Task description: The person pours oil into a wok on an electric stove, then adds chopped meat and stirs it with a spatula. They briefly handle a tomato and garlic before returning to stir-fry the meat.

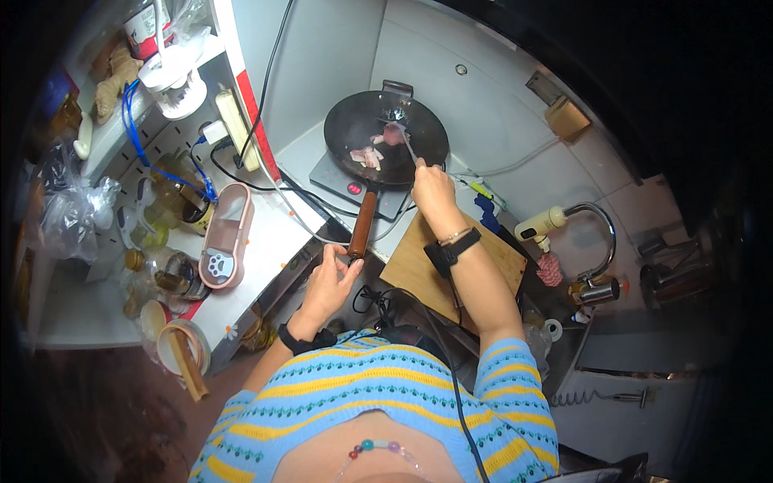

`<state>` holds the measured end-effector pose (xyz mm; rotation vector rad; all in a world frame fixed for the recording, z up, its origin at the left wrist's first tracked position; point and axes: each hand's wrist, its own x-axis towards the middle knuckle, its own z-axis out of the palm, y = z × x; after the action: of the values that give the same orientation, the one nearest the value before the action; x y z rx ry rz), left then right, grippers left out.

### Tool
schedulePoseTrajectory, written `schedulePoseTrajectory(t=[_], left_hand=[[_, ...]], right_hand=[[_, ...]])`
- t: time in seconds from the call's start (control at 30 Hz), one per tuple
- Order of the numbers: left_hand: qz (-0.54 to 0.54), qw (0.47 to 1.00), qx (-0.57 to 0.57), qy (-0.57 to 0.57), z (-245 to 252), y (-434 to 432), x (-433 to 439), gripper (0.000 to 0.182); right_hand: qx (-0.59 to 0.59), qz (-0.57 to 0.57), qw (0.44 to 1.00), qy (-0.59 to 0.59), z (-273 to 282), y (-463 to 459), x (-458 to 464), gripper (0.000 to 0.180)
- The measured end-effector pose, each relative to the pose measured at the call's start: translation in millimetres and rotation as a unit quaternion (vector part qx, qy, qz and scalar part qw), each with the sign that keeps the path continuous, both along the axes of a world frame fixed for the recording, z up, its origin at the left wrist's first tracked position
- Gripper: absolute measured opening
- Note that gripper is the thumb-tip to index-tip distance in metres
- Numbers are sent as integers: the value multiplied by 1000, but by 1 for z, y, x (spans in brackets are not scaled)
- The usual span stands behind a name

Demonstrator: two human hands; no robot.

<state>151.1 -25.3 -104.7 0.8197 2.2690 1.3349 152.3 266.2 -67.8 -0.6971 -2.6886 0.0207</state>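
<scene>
A dark wok [350,118] sits on a flat electric cooktop [329,176] with a lit red display. Pale pink slices of meat [367,158] lie in the wok in two clumps. My right hand [433,188] is closed around a spatula [409,145], whose blade rests among the farther clump. The fingertips and thumb of my left hand [331,281] pinch the end of the wok's brown wooden handle [362,223], which points toward me. Below my right forearm lies a wooden cutting board [404,262], partly covered by that arm.
At right, a curved faucet [610,232] stands over the sink area. Left of the wok, a white counter [272,241] carries a pink lidded case [226,235] and bottles [175,275]. Black cables [314,196] run past the cooktop, near a power strip [237,130].
</scene>
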Motion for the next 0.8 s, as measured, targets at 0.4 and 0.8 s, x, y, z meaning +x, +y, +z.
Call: schedulePoseTrajectory(t=[0.4,0.8], left_hand=[[-1,1000,9,2,2,2,0,40],[1,1000,-2,-14,2,1,1,39]], right_hand=[[-51,88,988,-120,54,-15,70,27],[1,86,993,-79,30,-4,22,17]])
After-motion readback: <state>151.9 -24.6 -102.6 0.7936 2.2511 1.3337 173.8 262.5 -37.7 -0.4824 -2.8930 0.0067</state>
